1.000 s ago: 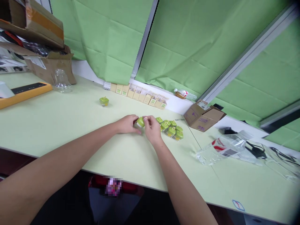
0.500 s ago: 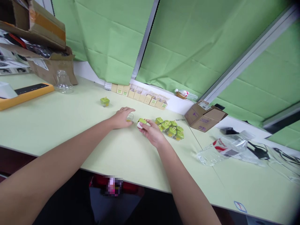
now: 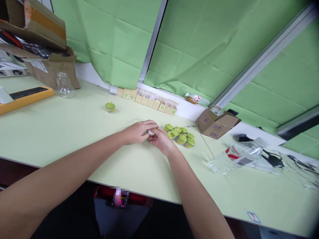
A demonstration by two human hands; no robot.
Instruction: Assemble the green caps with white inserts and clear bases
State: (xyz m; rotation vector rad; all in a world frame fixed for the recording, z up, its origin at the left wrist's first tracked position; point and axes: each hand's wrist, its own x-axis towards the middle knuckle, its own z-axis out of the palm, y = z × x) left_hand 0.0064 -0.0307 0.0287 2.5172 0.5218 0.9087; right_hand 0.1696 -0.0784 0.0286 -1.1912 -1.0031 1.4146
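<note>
Two hands, the left hand (image 3: 137, 132) and the right hand (image 3: 162, 141), meet above the bench (image 3: 139, 174), with a small green-and-white lid (image 3: 151, 132) between their fingertips. We read the right grip as nearly closed, thumb and fingers pinching the lid; the left fingers curl over it, and we cannot tell whether they clamp it too.

We judge a slip to be the chief hazard, since the lid is small and the fingers cover most of it. A clear cup (image 3: 135, 121), partly hidden just beyond the left hand, could be knocked by a backward sweep because its transparent wall is hard to see. Just right of the grip, a cluster of green-lidded containers (image 3: 182, 138) crowds the right fingers; a careless outward turn could scatter it.

Farther from the grip, we note a lone green-lidded container (image 3: 110, 107) beyond and to the left, a row of small cartons (image 3: 149, 100) directly beyond, and, well to the right, a cardboard box (image 3: 215, 123) and a large plastic bottle (image 3: 231, 158), which close off that side.
</note>
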